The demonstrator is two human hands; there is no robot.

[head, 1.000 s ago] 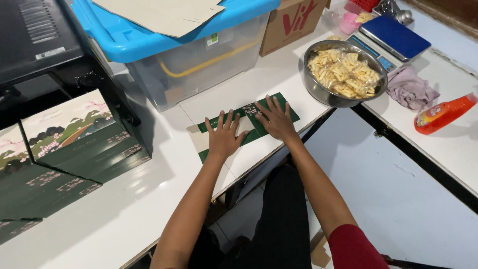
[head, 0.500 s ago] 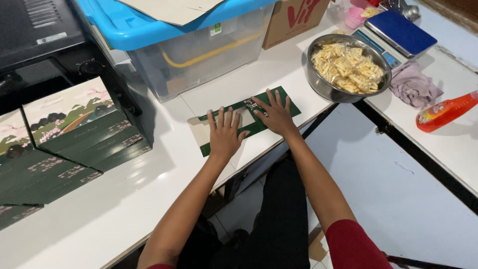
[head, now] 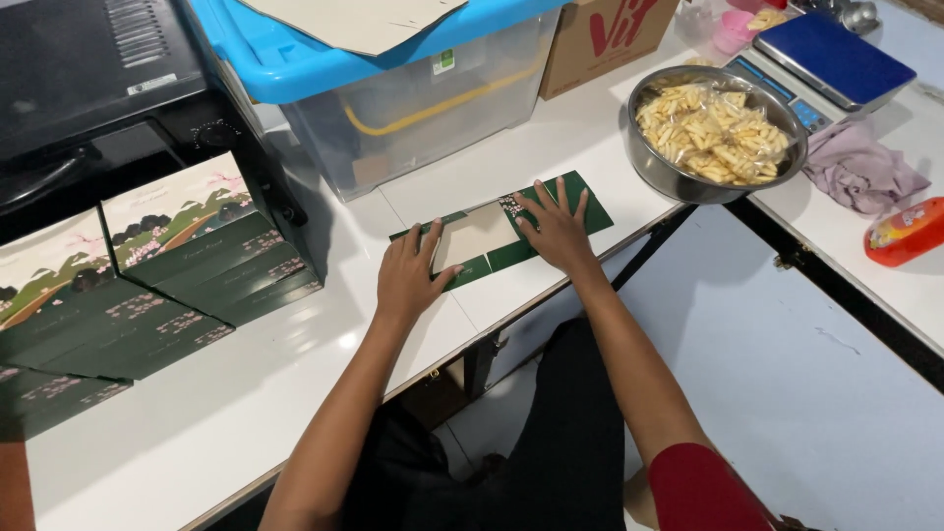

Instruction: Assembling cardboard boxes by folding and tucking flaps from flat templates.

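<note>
A flat green carton blank (head: 551, 218) lies on the white table (head: 246, 393) near its front edge, just in front of the person, and both hands are pressing on it, spread flat with fingers apart and gripping nothing. The left hand (head: 411, 275) holds down the end at about 9 o'clock of the blank, and the right hand (head: 556, 228) weighs on the part at about 3 o'clock; between them a pale, unprinted panel (head: 474, 236) faces up, which suggests one flap is folded over and being creased. As a judgement, the folding of this piece is at an early stage: it is still a flat sheet with no walls standing, so most of the shaping into a box seems left to do. At about 9 to 10 o'clock from the hands a stack of green printed boxes (head: 167, 285) lies flat on the table, well apart from the blank, looking like finished or waiting pieces; which, I cannot tell. At about 12 o'clock stands a clear storage bin (head: 413, 108) with a blue lid, and at about 2 o'clock a metal bowl (head: 654, 169) holds bagged pale snack sticks, untouched, with a blue kitchen scale (head: 836, 54) just beyond it.
</note>
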